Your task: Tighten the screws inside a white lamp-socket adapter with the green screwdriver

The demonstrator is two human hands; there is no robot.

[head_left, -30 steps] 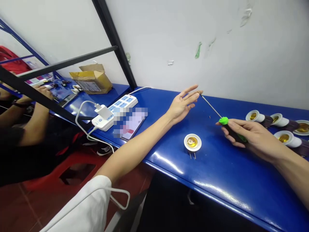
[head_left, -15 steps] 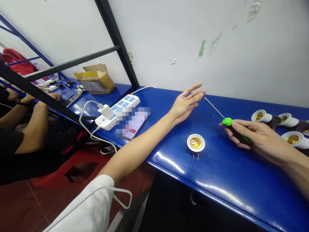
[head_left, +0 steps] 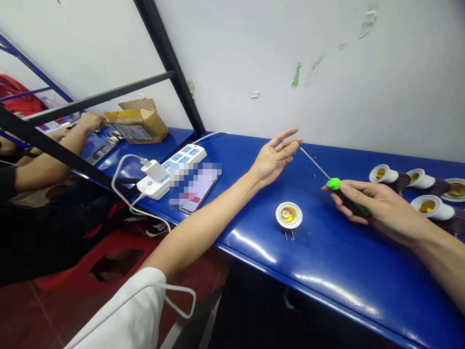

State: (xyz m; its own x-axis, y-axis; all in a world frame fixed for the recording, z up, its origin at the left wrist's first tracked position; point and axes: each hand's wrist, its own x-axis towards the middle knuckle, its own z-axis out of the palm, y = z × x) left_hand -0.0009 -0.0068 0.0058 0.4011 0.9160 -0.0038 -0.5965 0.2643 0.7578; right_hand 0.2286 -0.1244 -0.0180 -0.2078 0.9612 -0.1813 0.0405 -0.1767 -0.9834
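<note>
My right hand (head_left: 374, 204) is shut around a screwdriver (head_left: 345, 196) with a black and green handle and a bright green collar. Its thin steel shaft runs up and left, with the tip ending close to the fingertips of my left hand (head_left: 275, 159). That hand hovers open over the blue bench (head_left: 327, 261), fingers spread, holding nothing. Between my hands lies a white lamp holder (head_left: 288, 215) with a brass centre and two metal pins. Tiny dark screws (head_left: 314, 176) sit just below the shaft. Several similar lamp holders (head_left: 432, 207) lie beyond my right hand.
A white power strip (head_left: 170, 172) with a plugged-in charger and a blurred phone (head_left: 194, 189) lie on the bench's left part. Further off are a cardboard box (head_left: 138, 123) and a co-worker's hand (head_left: 92, 122). A black metal frame bar (head_left: 169, 60) rises against the wall.
The co-worker's arm has moved right and up, towards the cardboard box. My hands and the screwdriver keep the same pose, and the whole view has shifted only slightly.
</note>
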